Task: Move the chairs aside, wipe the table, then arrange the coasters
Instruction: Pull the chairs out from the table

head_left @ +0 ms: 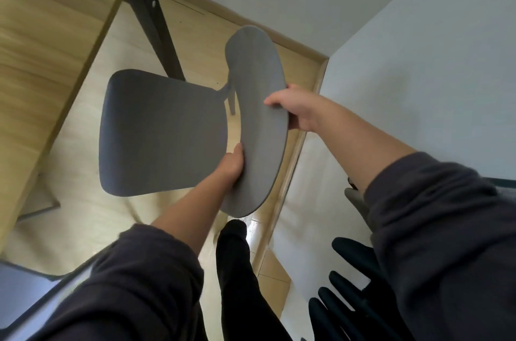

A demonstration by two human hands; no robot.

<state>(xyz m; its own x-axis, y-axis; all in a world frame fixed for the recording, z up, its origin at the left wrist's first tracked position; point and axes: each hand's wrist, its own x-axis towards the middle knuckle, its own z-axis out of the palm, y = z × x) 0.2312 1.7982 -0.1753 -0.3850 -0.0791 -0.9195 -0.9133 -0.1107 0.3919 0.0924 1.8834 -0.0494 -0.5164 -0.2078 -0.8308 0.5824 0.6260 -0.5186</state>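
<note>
A grey chair (pixel 164 131) stands on the pale floor beside the wooden table (pixel 47 33), its seat facing the table and its curved backrest (pixel 257 106) towards me. My left hand (pixel 231 166) grips the lower edge of the backrest. My right hand (pixel 293 109) grips its upper right edge, thumb on the front face. Both sleeves are dark. No coasters or cloth are in view.
A dark table leg (pixel 156 19) slants down behind the chair. White walls meet in a corner (pixel 326 59) to the right, with a wooden skirting board. Another grey chair's corner (pixel 25 285) shows at the lower left. A black slatted object (pixel 343 299) is at the lower right.
</note>
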